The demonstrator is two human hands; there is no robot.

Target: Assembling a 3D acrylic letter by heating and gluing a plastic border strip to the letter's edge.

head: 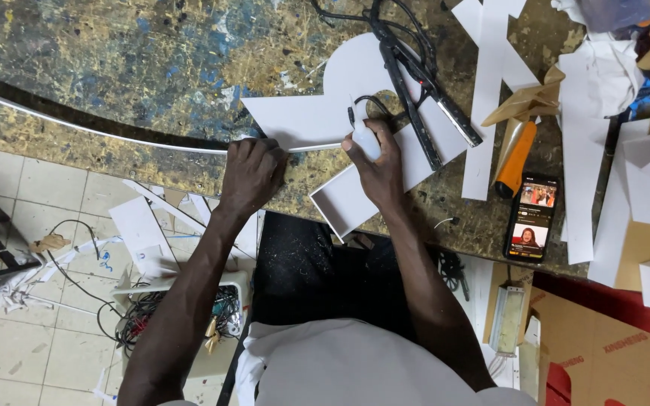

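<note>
White foam board is what we are working on: a large cut-out letter shape (325,105) is lying flat on the paint-spattered workbench (137,53), close to its near edge so that we can lean over it. We are pressing our left hand (253,171), fingers curled and knuckles up, down on a thin white strip (99,134) that is curving away across the bench; the hand is pinning the strip's end against the letter's lower edge, which looks meant to keep the two touching. Our right hand (374,154) is gripping a small white squeeze bottle (362,135), nozzle pointing away from us at the seam just beside the left hand; we judge it to be glue.

Black cabled tools (423,98) are lying across the letter, and an orange-handled tool (514,158) and a phone (532,218) with a lit screen are resting to the right, near but out of the way. Offcuts and wires are littering the tiled floor (31,188) below.
</note>
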